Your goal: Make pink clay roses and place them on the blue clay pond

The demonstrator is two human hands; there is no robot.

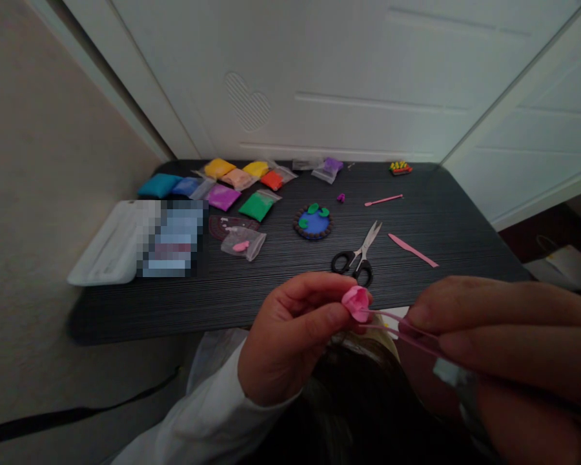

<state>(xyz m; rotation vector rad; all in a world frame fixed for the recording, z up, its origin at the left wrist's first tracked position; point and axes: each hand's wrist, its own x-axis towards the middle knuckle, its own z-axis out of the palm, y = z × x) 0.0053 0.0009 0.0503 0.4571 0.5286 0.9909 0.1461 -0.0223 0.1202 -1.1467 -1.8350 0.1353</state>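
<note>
My left hand [290, 336] is closed in a pinch on a small pink clay piece [355, 302], held up in front of the near edge of the dark table [465, 226]. My right hand [503, 361] is closed around a thin pink modelling tool [401, 326] whose tip touches the pink clay piece. Both hands hover close to the camera, just below a pair of black-handled scissors [358, 255] lying on the table.
On the table lie several coloured clay bags [237, 184], a round blue clay piece with green blobs [313, 221], a bag with pink clay [244, 244], two pink tools [411, 249], a small purple bit [340, 197] and a white tray [111, 248]. White panelled doors stand behind.
</note>
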